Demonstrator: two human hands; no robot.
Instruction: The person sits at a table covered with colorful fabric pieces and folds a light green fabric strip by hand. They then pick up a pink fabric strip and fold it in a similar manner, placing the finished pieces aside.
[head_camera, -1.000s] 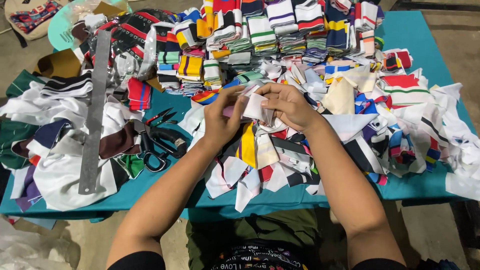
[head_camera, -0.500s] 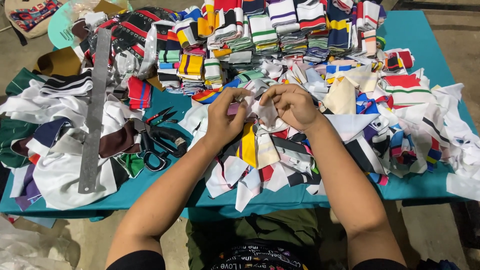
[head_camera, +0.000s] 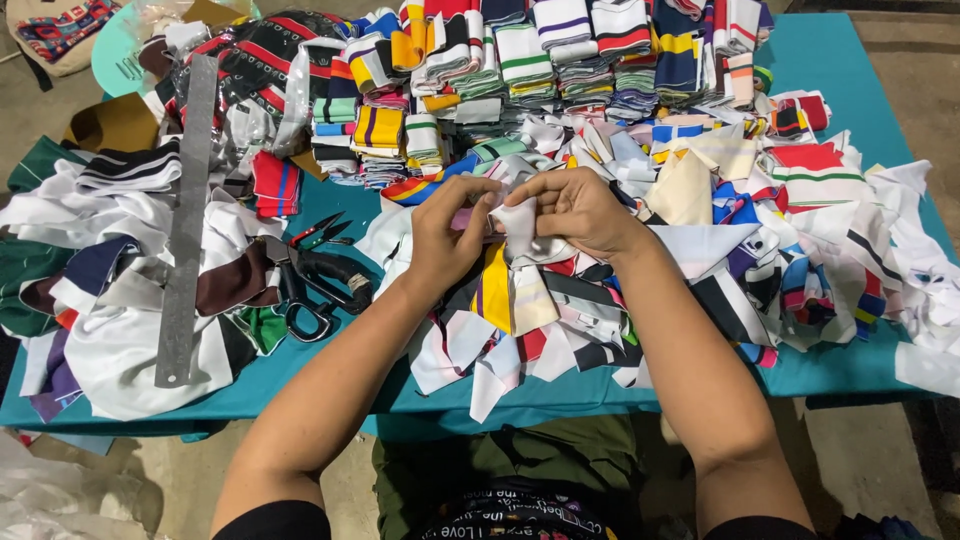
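My left hand (head_camera: 447, 232) and my right hand (head_camera: 577, 207) meet over the middle of a teal table (head_camera: 300, 375). Between them they pinch one small white fabric piece (head_camera: 518, 222), with a pink scrap showing at the left fingers. Under the hands lies a loose heap of cut fabric scraps (head_camera: 545, 310) in white, yellow, black and red. Both hands are closed on the white piece.
Folded striped fabric stacks (head_camera: 560, 60) line the far edge. Black scissors (head_camera: 315, 290) and a long metal ruler (head_camera: 187, 220) lie to the left on white and dark cloth. More scraps (head_camera: 830, 240) spread to the right. Bare concrete floor shows below the table.
Both hands have stayed in place over the heap; the fingers have shifted slightly, working the white piece between them.
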